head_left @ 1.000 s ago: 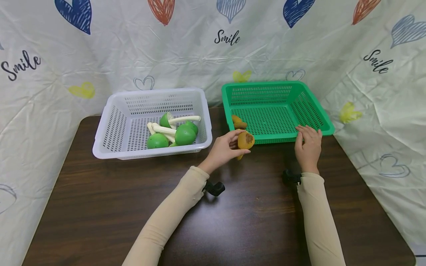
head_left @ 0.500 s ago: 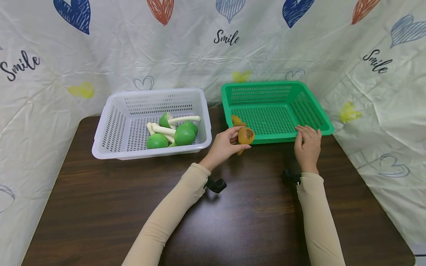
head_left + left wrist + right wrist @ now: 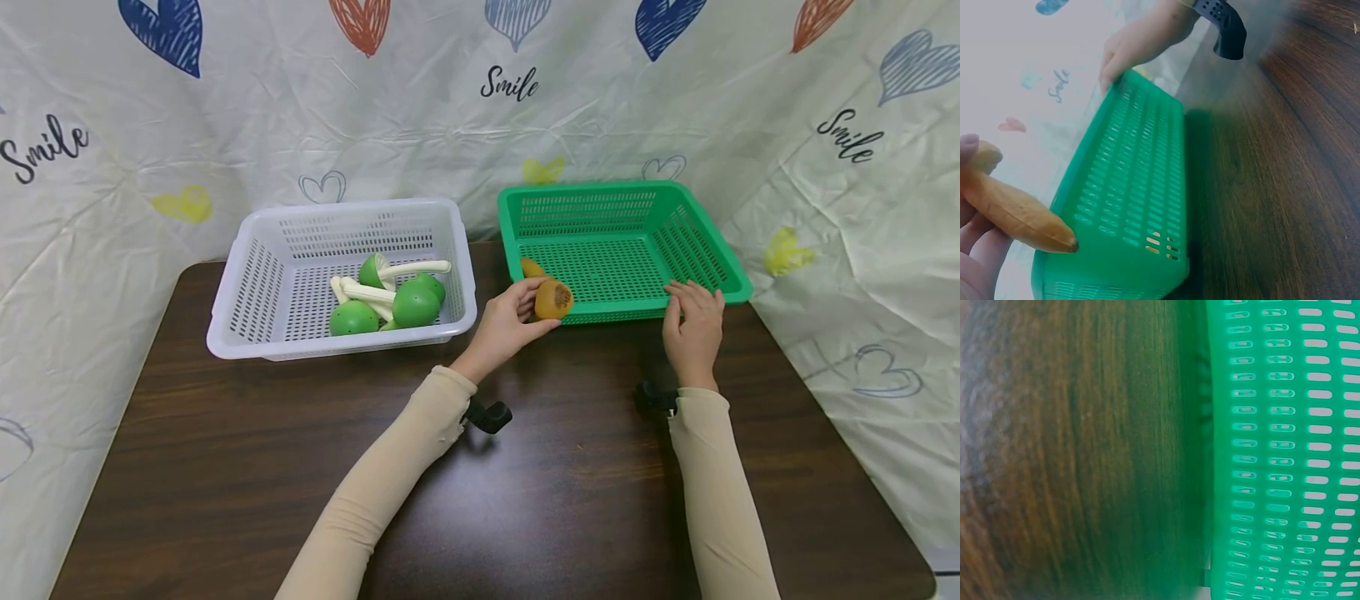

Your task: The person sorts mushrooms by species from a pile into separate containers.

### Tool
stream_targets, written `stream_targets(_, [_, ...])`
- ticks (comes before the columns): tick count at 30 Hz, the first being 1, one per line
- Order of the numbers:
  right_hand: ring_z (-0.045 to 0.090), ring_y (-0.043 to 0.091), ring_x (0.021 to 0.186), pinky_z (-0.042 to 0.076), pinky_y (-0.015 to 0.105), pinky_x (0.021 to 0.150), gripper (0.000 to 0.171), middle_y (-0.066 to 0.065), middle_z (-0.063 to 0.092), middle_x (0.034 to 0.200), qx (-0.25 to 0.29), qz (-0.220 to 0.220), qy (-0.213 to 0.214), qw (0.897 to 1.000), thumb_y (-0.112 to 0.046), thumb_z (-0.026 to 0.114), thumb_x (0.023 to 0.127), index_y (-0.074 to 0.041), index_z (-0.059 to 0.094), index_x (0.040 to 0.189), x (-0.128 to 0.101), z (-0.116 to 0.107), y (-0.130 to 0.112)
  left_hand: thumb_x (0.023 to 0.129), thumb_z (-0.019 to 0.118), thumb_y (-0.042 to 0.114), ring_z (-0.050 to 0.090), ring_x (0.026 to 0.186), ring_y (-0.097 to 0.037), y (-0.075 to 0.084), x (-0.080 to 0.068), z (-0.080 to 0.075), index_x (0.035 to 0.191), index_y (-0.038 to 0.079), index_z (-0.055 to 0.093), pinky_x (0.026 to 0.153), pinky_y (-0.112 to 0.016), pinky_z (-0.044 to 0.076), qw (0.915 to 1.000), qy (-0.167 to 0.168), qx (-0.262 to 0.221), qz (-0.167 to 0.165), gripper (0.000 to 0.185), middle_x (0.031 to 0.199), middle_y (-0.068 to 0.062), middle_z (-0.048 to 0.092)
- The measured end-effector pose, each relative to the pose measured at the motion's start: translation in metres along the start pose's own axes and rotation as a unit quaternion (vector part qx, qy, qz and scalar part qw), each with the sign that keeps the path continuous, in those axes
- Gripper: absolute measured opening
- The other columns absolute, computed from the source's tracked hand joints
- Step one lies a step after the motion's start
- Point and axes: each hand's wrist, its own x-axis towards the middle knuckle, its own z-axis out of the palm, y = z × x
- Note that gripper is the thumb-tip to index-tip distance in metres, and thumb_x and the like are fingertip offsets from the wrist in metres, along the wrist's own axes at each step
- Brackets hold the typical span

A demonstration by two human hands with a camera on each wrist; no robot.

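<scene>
In the head view my left hand (image 3: 504, 323) pinches a small orange-yellow bunch of bananas (image 3: 553, 299) between thumb and fingers, over the near left corner of the green basket (image 3: 622, 315). Its brown cut end faces up at the head camera. The left wrist view shows one banana (image 3: 1019, 215) with a dark tip pointing toward the basket, overlapping its rim, and part of another behind it. My right hand (image 3: 693, 329) rests on the basket's front rim with relaxed fingers. Another orange-yellow piece (image 3: 532, 267) lies inside at the left wall, partly hidden.
A white basket (image 3: 337, 348) stands to the left, holding several green toy mushrooms (image 3: 417, 303) with pale stems. Both baskets stand near the back of the dark wooden table (image 3: 225, 467). Behind hangs a white cloth (image 3: 420, 100) printed with hearts.
My left hand has brought the bananas slightly farther back, toward the green basket; their hanging tip no longer shows below the hand in the head view. The right hand has stayed on the rim.
</scene>
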Motion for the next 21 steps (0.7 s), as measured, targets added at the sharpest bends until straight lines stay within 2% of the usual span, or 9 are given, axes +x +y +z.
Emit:
stream_targets(6, [0.049,0.041,0.117,0.012,0.052,0.112,0.029,0.022,0.064,0.112,0.005,0.001,0.002,1.0,-0.008,0.045,0.096,0.005,0.068,0.106,0.0,-0.001,-0.002,0.082,0.073,0.006,0.057,0.115,-0.019,0.001,0.004,-0.001,0.133,0.002,0.048,0.093,-0.022,0.045,0.9999,0.003,0.006,0.008,0.057,0.125,-0.015,0.06])
stream_targets(15, [0.049,0.039,0.119,0.012,0.051,0.112,0.029,0.022,0.064,0.114,0.003,0.003,0.001,1.0,-0.008,0.044,0.096,0.005,0.068,0.109,0.0,-0.001,-0.002,0.084,0.071,0.007,0.054,0.119,-0.019,0.006,0.01,0.001,0.138,0.005,0.043,0.094,-0.021,0.043,0.9997,0.02,0.005,0.011,0.061,0.129,-0.015,0.057])
stream_targets(21, [0.049,0.041,0.118,0.012,0.052,0.112,0.03,0.023,0.064,0.113,0.001,0.002,0.0,1.0,-0.007,0.044,0.096,0.006,0.067,0.108,0.0,-0.001,-0.003,0.084,0.07,0.007,0.053,0.12,-0.018,0.007,0.016,0.004,0.138,0.005,0.043,0.095,-0.019,0.042,0.9992,0.022,0.01,0.033,0.06,0.129,-0.015,0.056])
